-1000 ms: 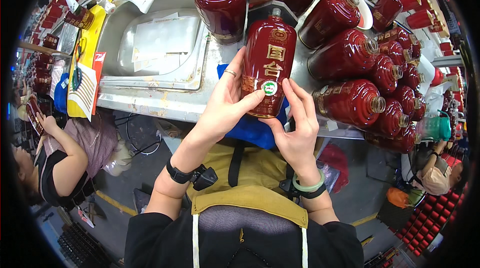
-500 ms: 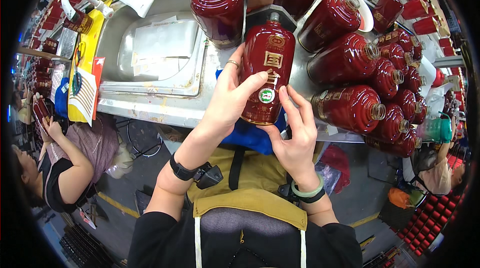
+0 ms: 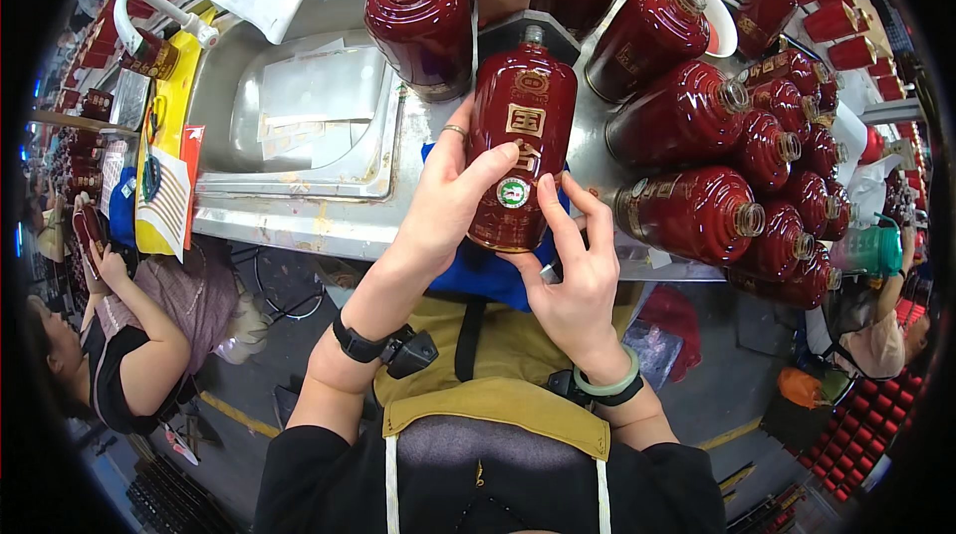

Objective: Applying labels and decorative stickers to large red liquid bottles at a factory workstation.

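1. The left hand [image 3: 443, 201] curls round the red bottle's [image 3: 546, 126] left side, thumb across its front; the right hand [image 3: 583, 290], loosely bent, has fingertips at its lower right and base.
2. Between both hands, the bottle looks weighty, rigid, slick, breakable: best gripped round the body, base supported.
3. Since the earlier frame, the right fingers bend more.

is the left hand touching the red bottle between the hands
Touching: the head view shows the left hand with its thumb lying on the red bottle.
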Demonstrator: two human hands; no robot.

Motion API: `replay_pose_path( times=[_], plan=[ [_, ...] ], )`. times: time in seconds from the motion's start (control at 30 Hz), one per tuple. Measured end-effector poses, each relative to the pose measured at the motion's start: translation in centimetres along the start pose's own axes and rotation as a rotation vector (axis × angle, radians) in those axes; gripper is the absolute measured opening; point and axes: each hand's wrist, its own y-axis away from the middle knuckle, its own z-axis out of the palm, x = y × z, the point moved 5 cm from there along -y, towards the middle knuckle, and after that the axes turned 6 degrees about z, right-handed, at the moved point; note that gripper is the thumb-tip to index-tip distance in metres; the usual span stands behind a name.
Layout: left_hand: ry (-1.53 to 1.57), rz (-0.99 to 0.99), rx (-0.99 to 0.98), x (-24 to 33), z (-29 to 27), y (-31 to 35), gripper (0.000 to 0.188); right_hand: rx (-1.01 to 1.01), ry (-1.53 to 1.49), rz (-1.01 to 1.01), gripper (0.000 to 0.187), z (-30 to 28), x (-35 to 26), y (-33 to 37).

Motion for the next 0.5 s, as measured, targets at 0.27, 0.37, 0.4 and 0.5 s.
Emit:
replay_pose_path(
  times=[0.27,0.37,0.4,0.5],
  plan=[
    [-0.075,-0.041,0.010,-0.1,-0.2,-0.4,0.064,0.000,0.029,-0.031,0.087,0.3,-0.1,0.1],
    [-0.054,-0.033,-0.008,-0.4,-0.5,-0.2,0.065,0.010,0.028,-0.030,0.087,0.5,-0.1,0.2],
    [0.011,0.005,-0.039,-0.4,-0.5,-0.1,0.067,0.012,0.023,-0.024,0.087,0.5,-0.1,0.2],
    [-0.127,0.136,0.027,-0.6,-1.6,0.9,0.073,0.024,0.040,-0.041,0.087,0.3,-0.2,0.2]
  ],
)
